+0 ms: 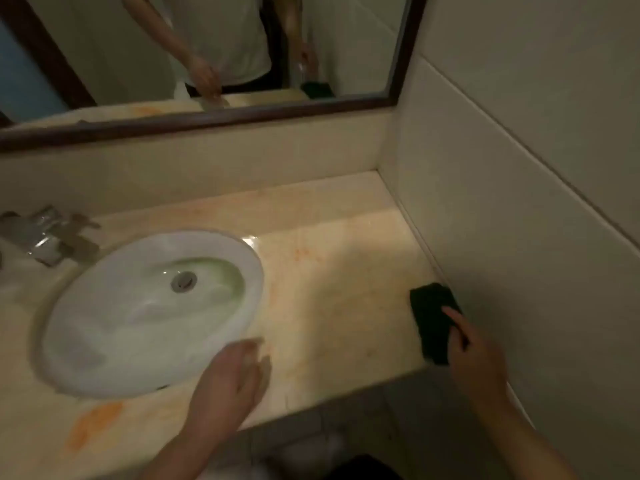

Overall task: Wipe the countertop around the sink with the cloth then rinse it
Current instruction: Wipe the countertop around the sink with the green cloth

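Observation:
A dark green cloth (431,315) lies flat on the beige marble countertop (332,292), at its right end beside the wall. My right hand (472,355) rests on the cloth's near half, fingers pressed on it. My left hand (230,379) hovers blurred over the counter's front edge, just right of the white oval sink (114,327), fingers apart and holding nothing. Orange stains mark the counter right of the sink and at the front left.
A chrome faucet (52,237) stands behind the sink at the left. A dark-framed mirror (207,119) hangs above the backsplash. A tiled wall (519,202) closes off the counter's right side. Grey floor tiles show below the front edge.

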The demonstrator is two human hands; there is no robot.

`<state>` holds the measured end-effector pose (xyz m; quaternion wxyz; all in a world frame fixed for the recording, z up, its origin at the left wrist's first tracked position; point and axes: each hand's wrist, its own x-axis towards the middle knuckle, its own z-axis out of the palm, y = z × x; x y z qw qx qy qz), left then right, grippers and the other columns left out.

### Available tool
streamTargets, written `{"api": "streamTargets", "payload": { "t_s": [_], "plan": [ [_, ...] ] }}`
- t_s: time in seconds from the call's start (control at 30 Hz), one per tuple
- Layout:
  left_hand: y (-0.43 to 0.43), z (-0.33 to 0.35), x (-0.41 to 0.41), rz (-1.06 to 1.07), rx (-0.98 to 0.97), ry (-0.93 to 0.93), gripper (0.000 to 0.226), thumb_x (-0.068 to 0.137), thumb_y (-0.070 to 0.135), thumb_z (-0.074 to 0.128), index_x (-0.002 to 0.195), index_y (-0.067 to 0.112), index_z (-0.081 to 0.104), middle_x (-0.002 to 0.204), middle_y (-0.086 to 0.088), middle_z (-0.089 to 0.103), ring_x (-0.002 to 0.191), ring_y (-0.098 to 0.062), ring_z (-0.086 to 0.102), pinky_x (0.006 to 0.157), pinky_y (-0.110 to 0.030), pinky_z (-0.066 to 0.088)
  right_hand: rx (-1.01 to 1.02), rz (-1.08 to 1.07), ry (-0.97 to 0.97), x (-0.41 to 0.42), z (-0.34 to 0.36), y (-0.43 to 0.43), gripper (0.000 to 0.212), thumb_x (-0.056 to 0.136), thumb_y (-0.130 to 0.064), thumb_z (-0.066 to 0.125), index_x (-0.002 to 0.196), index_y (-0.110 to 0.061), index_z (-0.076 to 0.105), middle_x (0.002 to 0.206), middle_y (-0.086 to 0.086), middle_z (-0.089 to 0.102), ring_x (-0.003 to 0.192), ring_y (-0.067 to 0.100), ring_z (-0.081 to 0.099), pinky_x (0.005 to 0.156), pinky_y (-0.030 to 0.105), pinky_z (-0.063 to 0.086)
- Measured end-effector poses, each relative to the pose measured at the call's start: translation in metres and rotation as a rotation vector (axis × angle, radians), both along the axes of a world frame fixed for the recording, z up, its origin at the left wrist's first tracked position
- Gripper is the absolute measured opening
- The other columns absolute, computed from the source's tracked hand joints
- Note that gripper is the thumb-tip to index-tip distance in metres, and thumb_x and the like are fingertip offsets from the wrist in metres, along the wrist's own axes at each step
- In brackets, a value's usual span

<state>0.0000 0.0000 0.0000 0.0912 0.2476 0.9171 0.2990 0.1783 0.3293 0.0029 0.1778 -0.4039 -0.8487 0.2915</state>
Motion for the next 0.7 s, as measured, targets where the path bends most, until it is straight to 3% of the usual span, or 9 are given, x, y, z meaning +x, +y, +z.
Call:
{"api": "streamTargets", "payload": {
  "t_s": [0.07, 0.13, 0.2, 0.27, 0.33, 0.57, 0.7],
  "plan": [
    [0.037, -0.016, -0.012, -0.141, -0.092, 0.107, 0.055, 0.092, 0.047, 0.037, 0.121, 0.007, 0.063, 0.118, -0.013, 0.066, 0.112, -0.032, 0.062, 0.090, -0.034, 0.049, 0.060, 0.121, -0.026, -0.026, -0.016, 0.018, 0.041, 0.095, -0.003, 0.050, 0.133, -0.016, 0.058, 0.119, 0.013, 0.066, 0.097, 0.027, 0.064, 0.082, 0.033, 0.051],
    [0.068, -0.036, -0.027, -0.185, -0.239, 0.128, 0.060, 0.095, 0.041, 0.035, 0.138, 0.002, 0.048, 0.141, -0.018, 0.051, 0.133, -0.037, 0.044, 0.104, -0.045, 0.041, 0.061, 0.234, -0.145, -0.053, -0.033, 0.034, 0.041, 0.096, -0.004, 0.048, 0.137, -0.009, 0.052, 0.141, 0.012, 0.052, 0.130, 0.028, 0.049, 0.109, 0.030, 0.034],
    [0.080, -0.063, -0.030, -0.190, -0.369, 0.070, 0.066, 0.098, 0.044, 0.027, 0.151, 0.005, 0.025, 0.159, -0.014, 0.024, 0.148, -0.033, 0.015, 0.117, -0.047, 0.019, 0.101, 0.315, -0.320, -0.058, -0.058, 0.039, 0.046, 0.100, -0.015, 0.041, 0.146, -0.005, 0.038, 0.154, 0.011, 0.034, 0.144, 0.025, 0.028, 0.116, 0.029, 0.015],
    [0.078, -0.086, -0.028, -0.180, -0.469, 0.119, 0.070, 0.097, 0.047, 0.018, 0.154, 0.006, 0.013, 0.163, -0.012, 0.009, 0.150, -0.029, 0.000, 0.121, -0.045, 0.006, 0.189, 0.341, -0.419, -0.055, -0.074, 0.045, 0.055, 0.100, -0.026, 0.027, 0.151, -0.005, 0.024, 0.159, 0.012, 0.021, 0.148, 0.025, 0.017, 0.119, 0.031, 0.008],
    [0.079, -0.089, -0.027, -0.187, -0.504, 0.179, 0.071, 0.097, 0.047, 0.016, 0.154, 0.006, 0.011, 0.162, -0.011, 0.006, 0.150, -0.028, -0.003, 0.120, -0.045, 0.003, 0.206, 0.317, -0.425, -0.064, -0.078, 0.054, 0.061, 0.097, -0.030, 0.019, 0.152, -0.003, 0.019, 0.160, 0.013, 0.018, 0.148, 0.025, 0.015, 0.120, 0.033, 0.007],
    [0.083, -0.092, -0.027, -0.186, -0.483, 0.166, 0.070, 0.097, 0.044, 0.019, 0.154, 0.007, 0.006, 0.162, -0.010, 0.000, 0.150, -0.026, -0.007, 0.121, -0.047, 0.006, 0.257, 0.308, -0.408, -0.152, -0.087, 0.078, 0.059, 0.097, -0.023, 0.021, 0.151, 0.001, 0.018, 0.159, 0.017, 0.019, 0.148, 0.029, 0.015, 0.122, 0.035, 0.006],
    [0.084, -0.095, -0.028, -0.195, -0.464, 0.154, 0.068, 0.097, 0.042, 0.017, 0.154, 0.009, 0.000, 0.162, -0.009, -0.006, 0.150, -0.023, -0.012, 0.121, -0.044, 0.001, 0.293, 0.504, -0.392, -0.202, -0.087, 0.040, 0.058, 0.099, -0.024, 0.024, 0.151, 0.000, 0.016, 0.160, 0.016, 0.016, 0.148, 0.028, 0.013, 0.121, 0.035, 0.004]
  ]
}}
